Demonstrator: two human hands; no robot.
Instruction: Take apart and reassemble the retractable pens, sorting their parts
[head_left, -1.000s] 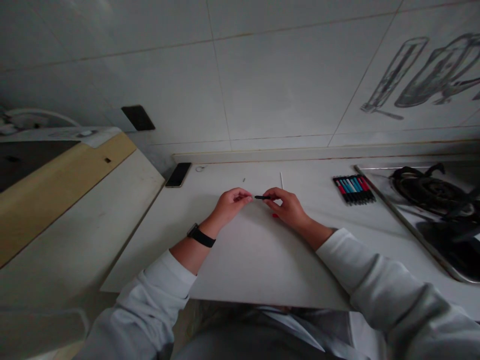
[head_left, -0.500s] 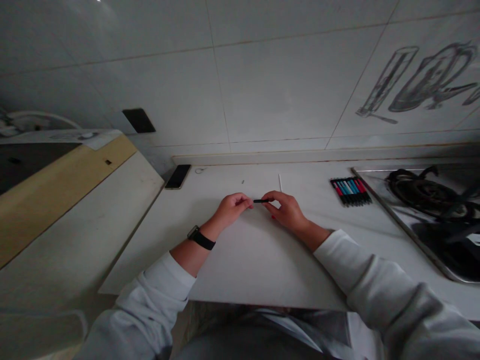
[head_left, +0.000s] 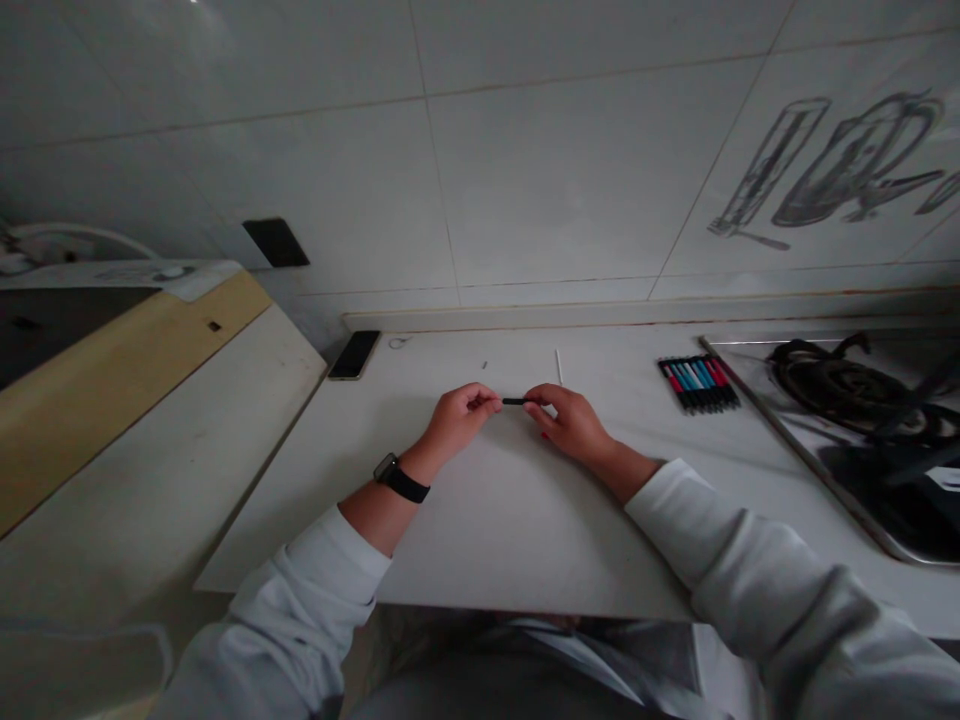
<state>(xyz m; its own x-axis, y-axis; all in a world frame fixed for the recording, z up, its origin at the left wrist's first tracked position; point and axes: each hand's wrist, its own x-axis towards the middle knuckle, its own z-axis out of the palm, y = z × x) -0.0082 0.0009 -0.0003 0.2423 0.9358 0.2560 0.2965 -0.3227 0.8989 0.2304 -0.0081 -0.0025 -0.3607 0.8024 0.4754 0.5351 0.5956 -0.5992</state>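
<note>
Still pinching black pen (head_left: 514, 401) by its ends with left hand (head_left: 459, 420) and right hand (head_left: 570, 425), less showing between the grips now, so probably pushing it together.

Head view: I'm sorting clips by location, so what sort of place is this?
Probably a home kitchen: a gas burner in a steel hob at the right, a white countertop, and a tiled wall behind it.

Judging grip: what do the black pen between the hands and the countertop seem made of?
Black pen: probably plastic, matte, uniformly dark and thin. Countertop: smooth white stone or laminate, faint sheen; which one is unclear.
</note>
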